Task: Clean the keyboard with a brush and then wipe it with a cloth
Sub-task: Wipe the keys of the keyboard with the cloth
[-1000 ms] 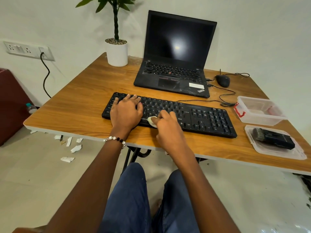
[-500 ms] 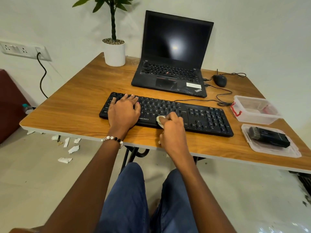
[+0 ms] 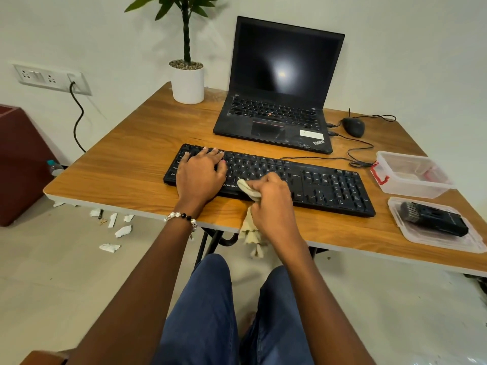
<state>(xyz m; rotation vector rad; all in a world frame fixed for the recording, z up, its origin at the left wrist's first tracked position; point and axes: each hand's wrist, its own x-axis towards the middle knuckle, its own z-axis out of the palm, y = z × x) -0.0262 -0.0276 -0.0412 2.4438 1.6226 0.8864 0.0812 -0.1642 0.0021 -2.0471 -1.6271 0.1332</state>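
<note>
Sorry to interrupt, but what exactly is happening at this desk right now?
A person is wiping a black keyboard. The left hand rests flat on its left end, while the right hand grips a pale cloth against the front edge. The brush lies on a plastic lid to the right.

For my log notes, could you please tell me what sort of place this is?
Probably a home or small office workstation: a wooden desk carrying an open laptop, an external keyboard and a wired mouse.

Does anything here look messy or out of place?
Yes: torn white paper scraps lie scattered on the floor under the table's left edge. On top, things look orderly; the cloth just dangles from the right hand.
</note>
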